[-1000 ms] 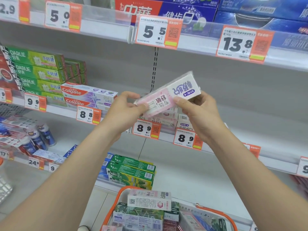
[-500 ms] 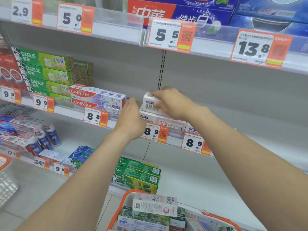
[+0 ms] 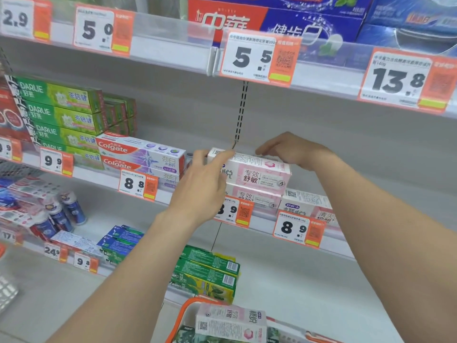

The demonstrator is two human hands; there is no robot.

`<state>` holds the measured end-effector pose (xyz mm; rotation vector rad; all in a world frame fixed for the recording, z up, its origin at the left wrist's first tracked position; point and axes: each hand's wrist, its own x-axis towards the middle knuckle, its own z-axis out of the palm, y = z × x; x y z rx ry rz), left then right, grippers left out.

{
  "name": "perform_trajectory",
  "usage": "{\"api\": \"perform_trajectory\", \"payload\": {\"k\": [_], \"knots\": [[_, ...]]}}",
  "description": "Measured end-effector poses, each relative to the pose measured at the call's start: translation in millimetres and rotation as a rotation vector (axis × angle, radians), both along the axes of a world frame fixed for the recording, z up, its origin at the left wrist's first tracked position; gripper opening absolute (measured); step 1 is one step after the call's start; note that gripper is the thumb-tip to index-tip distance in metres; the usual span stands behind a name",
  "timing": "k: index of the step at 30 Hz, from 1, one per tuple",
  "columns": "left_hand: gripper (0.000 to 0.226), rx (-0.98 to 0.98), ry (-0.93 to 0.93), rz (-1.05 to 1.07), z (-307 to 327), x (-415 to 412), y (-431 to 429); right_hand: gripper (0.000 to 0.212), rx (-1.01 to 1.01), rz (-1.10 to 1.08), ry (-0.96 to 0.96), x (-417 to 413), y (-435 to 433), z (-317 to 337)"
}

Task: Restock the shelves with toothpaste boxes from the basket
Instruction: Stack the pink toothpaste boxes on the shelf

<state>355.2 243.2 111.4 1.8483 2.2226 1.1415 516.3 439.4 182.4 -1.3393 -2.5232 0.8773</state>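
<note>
A pink and white toothpaste box (image 3: 257, 169) lies flat on top of a matching box (image 3: 249, 196) on the middle shelf (image 3: 262, 220). My left hand (image 3: 205, 181) curls its fingers over the box's left end. My right hand (image 3: 289, 148) rests with relaxed fingers on the top back edge near the right end. Below, the orange-rimmed basket (image 3: 184, 315) holds another pink box (image 3: 230, 320) on top of several others, partly cut off by the frame.
Colgate boxes (image 3: 141, 154) and stacked green Darlie boxes (image 3: 61, 112) stand left of the pink stack. A white box (image 3: 306, 204) lies to its right. Green boxes (image 3: 207, 273) sit on the lower shelf. The upper shelf rail (image 3: 173, 48) hangs overhead.
A second ago both hands held the pink box up in the air. It now lies on the stack, my left hand has come onto its left end, and my right hand has slid right.
</note>
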Motion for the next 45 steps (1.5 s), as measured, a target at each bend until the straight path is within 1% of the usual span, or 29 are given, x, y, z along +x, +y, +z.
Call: {"api": "perform_trajectory", "payload": {"k": [2, 3, 5, 6, 7, 10, 15, 19, 25, 27, 31, 32, 34, 35, 36, 37, 39, 40, 42, 45], "knots": [[0.051, 0.016, -0.018, 0.013, -1, -1, 3, 0.047, -0.061, 0.046, -0.017, 9, 12, -8], [0.05, 0.027, -0.022, 0.022, -1, -1, 4, 0.043, -0.07, 0.058, -0.001, 13, 18, -12], [0.049, 0.037, -0.024, 0.035, -1, 0, 5, 0.028, -0.037, 0.095, 0.032, 21, 26, -17], [0.049, 0.035, -0.025, 0.038, -1, 0, 5, 0.023, -0.019, 0.109, 0.062, 25, 28, -20], [0.05, 0.03, -0.027, 0.04, -2, 1, 5, 0.022, -0.013, 0.122, 0.108, 29, 30, -23], [0.051, 0.027, -0.029, 0.048, -3, 3, 4, 0.024, 0.008, 0.114, 0.185, 38, 32, -33], [0.053, 0.015, -0.048, 0.067, -3, 10, 2, 0.024, -0.018, -0.04, 0.189, 50, 44, -41], [0.056, -0.005, -0.036, 0.072, -3, 13, 0, 0.033, -0.143, -0.163, 0.242, 68, 48, -45], [0.06, 0.01, -0.038, 0.089, -5, 18, 0, 0.037, -0.22, -0.272, 0.332, 104, 46, -49], [0.063, 0.018, -0.042, 0.098, -6, 22, 0, 0.042, -0.205, -0.319, 0.283, 114, 43, -45], [0.071, 0.033, -0.037, 0.133, -7, 33, 2, 0.056, -0.068, -0.317, 0.032, 122, 28, -32], [0.073, 0.031, -0.041, 0.143, -7, 36, 2, 0.057, -0.063, -0.321, 0.016, 122, 26, -30], [0.074, 0.021, -0.052, 0.148, -6, 38, 3, 0.056, -0.097, -0.368, 0.056, 123, 25, -29], [0.075, 0.019, -0.053, 0.145, -7, 38, 3, 0.058, -0.067, -0.39, 0.06, 125, 25, -29], [0.076, 0.017, -0.05, 0.139, -7, 38, 3, 0.064, 0.008, -0.38, 0.021, 127, 25, -29], [0.077, 0.017, -0.045, 0.132, -7, 38, 2, 0.074, 0.106, -0.323, -0.066, 129, 26, -28], [0.078, 0.013, -0.037, 0.126, -8, 37, 1, 0.093, 0.254, -0.127, -0.281, 129, 23, -32], [0.078, 0.007, -0.036, 0.128, -8, 37, 1, 0.094, 0.275, -0.06, -0.343, 128, 23, -35], [0.079, -0.001, -0.036, 0.133, -8, 38, 1, 0.084, 0.295, -0.002, -0.384, 128, 25, -39], [0.08, -0.008, -0.034, 0.137, -8, 38, 1, 0.064, 0.386, -0.038, -0.471, 129, 29, -33]]}}
